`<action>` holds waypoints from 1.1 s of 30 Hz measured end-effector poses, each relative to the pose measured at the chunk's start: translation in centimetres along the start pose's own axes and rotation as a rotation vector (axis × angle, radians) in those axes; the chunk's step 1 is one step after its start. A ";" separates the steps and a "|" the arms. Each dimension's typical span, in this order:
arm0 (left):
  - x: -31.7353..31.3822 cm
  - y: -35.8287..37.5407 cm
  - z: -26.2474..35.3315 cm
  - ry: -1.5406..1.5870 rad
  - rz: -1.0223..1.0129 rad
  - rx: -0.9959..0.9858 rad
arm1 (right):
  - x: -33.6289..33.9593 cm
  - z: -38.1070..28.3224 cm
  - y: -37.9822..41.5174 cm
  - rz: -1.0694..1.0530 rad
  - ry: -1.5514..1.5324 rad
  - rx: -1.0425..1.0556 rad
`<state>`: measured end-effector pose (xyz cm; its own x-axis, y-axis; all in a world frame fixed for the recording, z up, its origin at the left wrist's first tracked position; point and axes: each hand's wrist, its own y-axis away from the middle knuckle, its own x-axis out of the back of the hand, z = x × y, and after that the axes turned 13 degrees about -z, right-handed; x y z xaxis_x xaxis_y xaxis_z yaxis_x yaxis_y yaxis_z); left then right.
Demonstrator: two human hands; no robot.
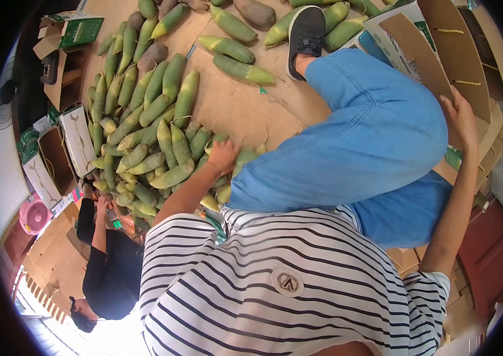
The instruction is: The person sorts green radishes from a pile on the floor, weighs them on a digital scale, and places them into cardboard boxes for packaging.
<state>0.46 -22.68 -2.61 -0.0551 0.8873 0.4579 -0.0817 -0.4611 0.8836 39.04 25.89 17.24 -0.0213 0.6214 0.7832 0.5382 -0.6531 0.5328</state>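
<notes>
The large pile of long green vegetables (144, 127) fills the upper left and centre of the frame, with the left hand (223, 155) curled down on its right edge, though how tightly it grips cannot be told; the open cardboard box (420, 47) stands at upper right, where the right hand (462, 115) touches it with fingers loosely parted; a person in black (112, 273) is at lower left, and smaller still is the pink fan (35, 215) at the left edge

The shirt (299, 267) is white with black stripes, the trousers (376, 130) blue (the fan (35, 215) pink).
</notes>
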 end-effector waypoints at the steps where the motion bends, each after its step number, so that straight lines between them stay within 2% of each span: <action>1: 2.3 0.0 -0.6 0.086 0.075 0.111 | -0.1 -0.2 -0.2 0.002 0.020 -0.006; 4: 7.0 -3.0 -4.2 0.466 0.306 0.432 | 0.3 -2.0 0.4 -0.007 -0.081 0.020; 6: 11.3 -3.7 -5.8 0.753 0.484 0.536 | -0.1 -0.8 0.2 0.019 0.048 0.037; 8: 17.2 -2.2 -5.5 0.819 0.783 0.374 | -0.4 -1.0 0.8 0.080 0.139 -0.020; 10: 23.8 0.1 -3.6 1.016 1.041 -0.052 | 0.0 -1.9 1.0 0.049 0.087 0.009; 12: 29.7 1.5 -0.6 1.035 1.261 -0.253 | 0.0 -2.2 1.0 0.076 0.097 -0.029; 14: 36.3 4.6 3.7 1.115 1.331 -0.525 | 0.5 -3.4 1.5 0.055 0.099 -0.054; 16: 41.7 4.7 7.2 0.943 1.541 -0.771 | 1.1 -3.9 1.6 0.002 0.097 -0.101; 18: 46.5 6.4 11.4 0.750 1.579 -0.851 | 1.5 -4.5 1.8 -0.014 0.103 -0.108; 19: 49.1 6.8 13.5 0.593 1.741 -0.938 | 1.2 -4.1 1.8 0.008 0.112 -0.091; 21: 52.0 6.8 16.6 0.405 1.675 -0.998 | 0.6 -3.6 1.7 0.088 0.139 -0.045; 22: 52.6 6.7 17.5 0.389 1.455 -0.969 | 0.2 -3.3 1.8 0.143 0.156 -0.018; 24: 52.1 4.4 19.0 0.291 1.337 -0.850 | 0.1 -3.0 2.0 0.169 0.163 -0.008; 25: 51.4 2.9 18.7 0.238 1.463 -0.870 | 0.3 -2.9 1.8 0.138 0.151 -0.021; 26: 49.7 1.5 18.1 0.288 1.437 -0.836 | 0.1 -2.6 1.6 0.105 0.134 -0.030; 27: 47.7 1.6 16.8 0.336 1.405 -0.792 | -0.4 -1.5 1.2 0.137 0.141 0.026; 28: 45.4 1.4 15.1 0.386 1.370 -0.737 | 0.2 -2.3 1.4 0.062 0.143 -0.016; 30: 38.9 -0.9 11.1 0.580 1.215 -0.557 | 0.0 -2.7 1.5 0.048 0.049 -0.036; 32: 30.6 -1.8 6.7 0.587 1.072 -0.321 | -0.5 -0.8 0.8 0.117 0.146 0.034; 33: 25.9 -1.5 4.6 0.489 0.903 -0.144 | 0.0 -1.0 0.9 0.035 0.004 0.002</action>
<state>3.73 1.04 8.32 -0.5497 0.1239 0.8261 0.0745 -0.9777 0.1963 38.69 24.86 18.00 -0.0052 0.5963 0.8027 0.5403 -0.6738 0.5041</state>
